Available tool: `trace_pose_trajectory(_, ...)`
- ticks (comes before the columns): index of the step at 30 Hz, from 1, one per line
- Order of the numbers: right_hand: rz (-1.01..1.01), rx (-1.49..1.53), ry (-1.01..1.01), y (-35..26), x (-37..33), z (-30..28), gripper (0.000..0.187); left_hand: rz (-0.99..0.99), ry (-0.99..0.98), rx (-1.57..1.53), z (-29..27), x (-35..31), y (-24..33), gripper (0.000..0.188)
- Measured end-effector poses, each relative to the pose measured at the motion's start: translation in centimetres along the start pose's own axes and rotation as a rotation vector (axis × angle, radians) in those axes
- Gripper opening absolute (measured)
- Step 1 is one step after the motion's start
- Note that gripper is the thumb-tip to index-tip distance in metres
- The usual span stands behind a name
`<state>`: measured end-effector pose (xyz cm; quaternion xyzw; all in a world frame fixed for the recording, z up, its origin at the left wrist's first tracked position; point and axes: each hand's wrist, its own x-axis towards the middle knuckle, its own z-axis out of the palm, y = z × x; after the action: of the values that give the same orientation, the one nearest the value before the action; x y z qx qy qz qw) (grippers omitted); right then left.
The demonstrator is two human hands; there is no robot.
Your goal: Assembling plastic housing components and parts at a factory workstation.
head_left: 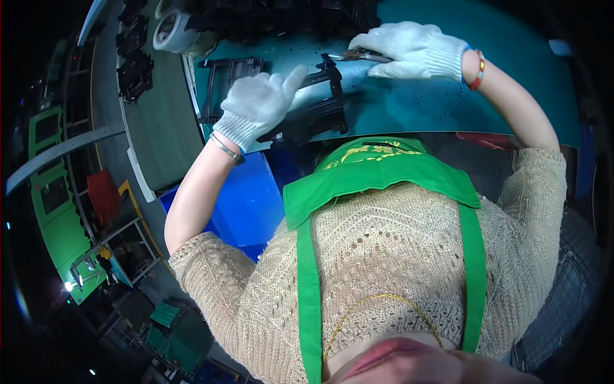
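Observation:
My left hand (pixel 256 102), in a white knit glove, is over a black plastic frame (pixel 320 116) with open sections and grips it, most fingers curled and one pointing along it. Parts of the frame show on both sides of the glove, and the hand hides its middle. My right hand (pixel 416 51), also gloved in white, is closed around small pliers-like cutters (pixel 366 56). The tips of the cutters point left, close to the upper right corner of the frame. How far the jaws stand apart is too small to tell.
Under the hands lies a green worktop (pixel 409 105) with small dark bits scattered over it. More black parts (pixel 275 19) are heaped at its far edge, near rolls of tape (pixel 173 32). On the left runs a conveyor belt (pixel 160 109) carrying black parts. A blue bin (pixel 240 198) stands below the worktop.

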<state>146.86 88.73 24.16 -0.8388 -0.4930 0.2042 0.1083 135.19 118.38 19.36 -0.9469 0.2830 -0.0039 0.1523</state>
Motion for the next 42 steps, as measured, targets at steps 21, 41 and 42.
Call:
trace_pose_trajectory(21, -0.225, -0.059, -0.042, 2.1, 0.3, -0.7, 0.046, 0.198, -0.046, 0.094, -2.4, 1.4, 0.1, 0.061)
trace_pose_trajectory(41, -0.080, 0.170, 0.855, 0.3, -1.2, 7.5, 0.037, -0.992, 0.381, -1.789, -1.6, -6.6, 0.4, 0.037)
trace_pose_trajectory(42, -0.037, 0.150, 0.831, -0.5, -0.9, 8.2, 0.037, -1.036, 0.535, -1.933, -0.8, -7.1, 1.4, 0.040)
